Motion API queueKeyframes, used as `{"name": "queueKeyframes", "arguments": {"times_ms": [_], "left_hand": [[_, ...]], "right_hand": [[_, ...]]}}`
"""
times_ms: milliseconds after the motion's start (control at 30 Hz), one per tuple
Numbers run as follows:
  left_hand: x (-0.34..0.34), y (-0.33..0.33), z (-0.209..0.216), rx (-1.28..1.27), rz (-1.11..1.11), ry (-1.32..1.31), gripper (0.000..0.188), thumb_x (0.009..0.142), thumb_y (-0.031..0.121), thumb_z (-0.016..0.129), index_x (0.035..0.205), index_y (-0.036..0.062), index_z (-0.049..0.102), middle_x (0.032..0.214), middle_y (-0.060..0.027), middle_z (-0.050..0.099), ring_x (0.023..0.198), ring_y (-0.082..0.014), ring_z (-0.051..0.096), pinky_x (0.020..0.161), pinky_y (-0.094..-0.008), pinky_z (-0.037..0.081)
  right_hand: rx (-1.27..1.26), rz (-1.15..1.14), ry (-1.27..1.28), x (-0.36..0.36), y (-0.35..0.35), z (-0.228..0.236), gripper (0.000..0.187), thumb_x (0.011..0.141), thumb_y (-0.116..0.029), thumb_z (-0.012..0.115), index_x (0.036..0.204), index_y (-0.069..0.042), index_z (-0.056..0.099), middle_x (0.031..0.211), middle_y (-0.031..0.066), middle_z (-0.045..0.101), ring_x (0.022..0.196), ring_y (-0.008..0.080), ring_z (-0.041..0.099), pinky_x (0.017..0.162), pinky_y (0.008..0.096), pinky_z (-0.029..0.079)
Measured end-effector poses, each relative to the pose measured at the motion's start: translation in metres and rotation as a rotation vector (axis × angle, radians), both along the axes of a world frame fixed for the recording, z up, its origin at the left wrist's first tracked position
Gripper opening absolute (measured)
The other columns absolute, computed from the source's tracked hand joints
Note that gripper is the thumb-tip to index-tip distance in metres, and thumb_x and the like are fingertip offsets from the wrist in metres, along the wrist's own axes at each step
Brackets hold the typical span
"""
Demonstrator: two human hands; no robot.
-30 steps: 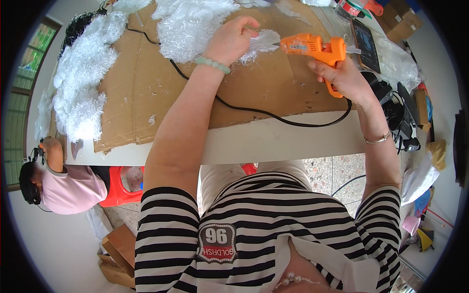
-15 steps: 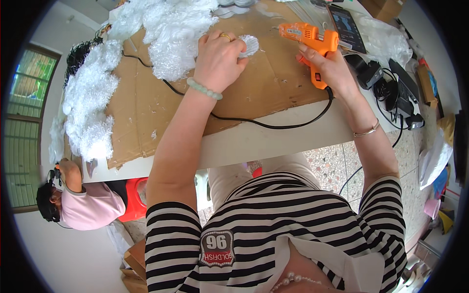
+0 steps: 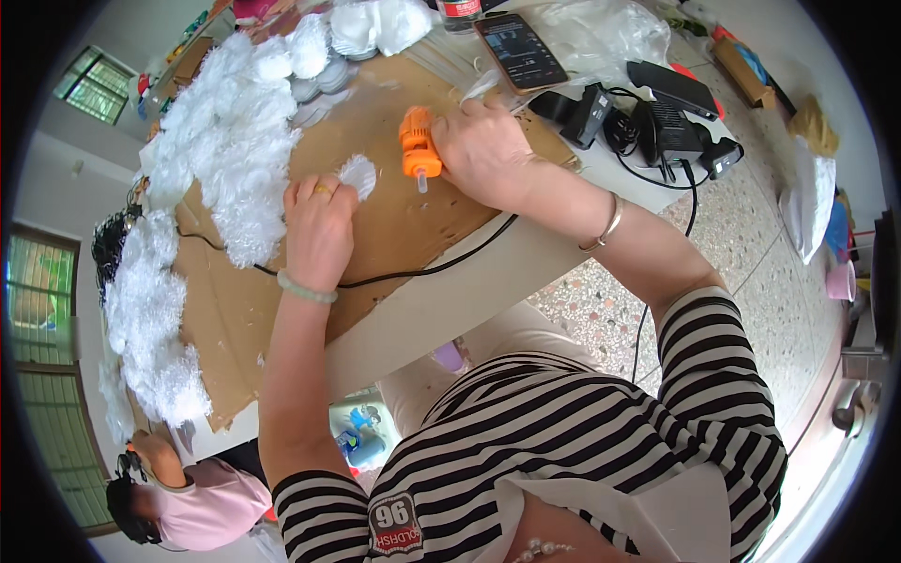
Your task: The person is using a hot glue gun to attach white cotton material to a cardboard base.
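Observation:
My right hand point(image 3: 483, 150) grips an orange hot glue gun point(image 3: 418, 141), its fingers partly hidden behind the hand and the tool. A clear glue stick sticks out of the gun's end, pointing toward me. My left hand point(image 3: 321, 225) is closed, thumb and fingers pinched at the edge of a small round white tinsel piece point(image 3: 358, 176). That piece lies just above a brown cardboard sheet point(image 3: 394, 244), a short way left of the gun. White tinsel bundles point(image 3: 239, 141) are heaped beside my left hand and toward the far left.
A black cable point(image 3: 432, 272) runs across the cardboard. At the far right lie a phone point(image 3: 521, 52), clear plastic bags point(image 3: 601, 38) and black adapters with cords point(image 3: 666, 131). A bottle point(image 3: 460, 9) stands at the far edge. Another person point(image 3: 202, 502) in pink sits at the left.
The view has turned and shifted. My right hand has brought the glue gun closer to the tinsel piece and tipped it, so its rear end now faces me. My left hand still pinches the piece.

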State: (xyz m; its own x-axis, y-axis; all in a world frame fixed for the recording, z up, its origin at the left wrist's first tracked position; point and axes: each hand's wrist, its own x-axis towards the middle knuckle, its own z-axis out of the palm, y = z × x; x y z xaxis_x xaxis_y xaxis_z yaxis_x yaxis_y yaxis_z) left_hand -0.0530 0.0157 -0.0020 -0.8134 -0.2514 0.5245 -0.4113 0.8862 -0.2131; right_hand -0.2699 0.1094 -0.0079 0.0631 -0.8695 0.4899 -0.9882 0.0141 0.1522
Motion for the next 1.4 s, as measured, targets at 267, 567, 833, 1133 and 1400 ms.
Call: {"name": "queueKeyframes", "arguments": {"times_ms": [267, 567, 833, 1133, 1400], "left_hand": [[0.03, 0.03, 0.0, 0.141, -0.083, 0.049, 0.009, 0.072, 0.004, 0.062, 0.079, 0.0072, 0.058, 0.08, -0.0051, 0.055, 0.084, -0.0237, 0.053, 0.084, -0.0394, 0.039], [0.044, 0.023, -0.014, 0.133, -0.066, 0.123, 0.007, 0.07, 0.004, 0.063, 0.074, 0.009, 0.06, 0.078, -0.0013, 0.057, 0.083, -0.0205, 0.055, 0.083, -0.0377, 0.039], [0.044, 0.022, -0.015, 0.128, -0.066, 0.21, 0.008, 0.07, 0.005, 0.065, 0.076, 0.0096, 0.061, 0.076, -0.001, 0.057, 0.082, -0.021, 0.057, 0.081, -0.0376, 0.041], [0.035, 0.006, -0.004, 0.245, -0.022, 0.457, 0.004, 0.077, 0.005, 0.062, 0.077, 0.0075, 0.059, 0.076, -0.0035, 0.057, 0.076, -0.026, 0.055, 0.078, -0.0368, 0.042], [0.052, 0.009, -0.006, 0.331, 0.053, 0.404, 0.01, 0.07, 0.011, 0.069, 0.074, 0.0094, 0.06, 0.076, -0.0026, 0.058, 0.076, -0.0261, 0.055, 0.076, -0.0367, 0.042]], "right_hand": [[0.155, 0.003, -0.005, 0.001, 0.014, 0.007, 0.034, 0.072, -0.035, 0.068, 0.086, -0.004, 0.06, 0.085, 0.0096, 0.059, 0.086, 0.0249, 0.058, 0.076, 0.0372, 0.046], [0.004, 0.372, -0.142, 0.016, 0.033, 0.045, 0.034, 0.066, -0.012, 0.073, 0.096, -0.002, 0.062, 0.1, 0.0109, 0.059, 0.091, 0.0289, 0.056, 0.081, 0.0375, 0.047], [-0.064, 0.693, -0.216, 0.045, 0.0, 0.009, 0.016, 0.066, -0.003, 0.069, 0.081, -0.004, 0.062, 0.077, 0.0068, 0.057, 0.073, 0.0257, 0.056, 0.064, 0.0358, 0.047], [-0.203, 0.601, -0.238, 0.063, -0.008, 0.003, 0.019, 0.066, -0.011, 0.072, 0.071, -0.005, 0.055, 0.073, 0.0059, 0.053, 0.07, 0.0238, 0.055, 0.061, 0.0342, 0.045], [-0.092, 0.651, 0.069, 0.06, -0.01, -0.01, 0.014, 0.067, -0.014, 0.065, 0.071, -0.007, 0.053, 0.071, 0.0047, 0.05, 0.068, 0.0204, 0.053, 0.061, 0.0326, 0.042]]}}
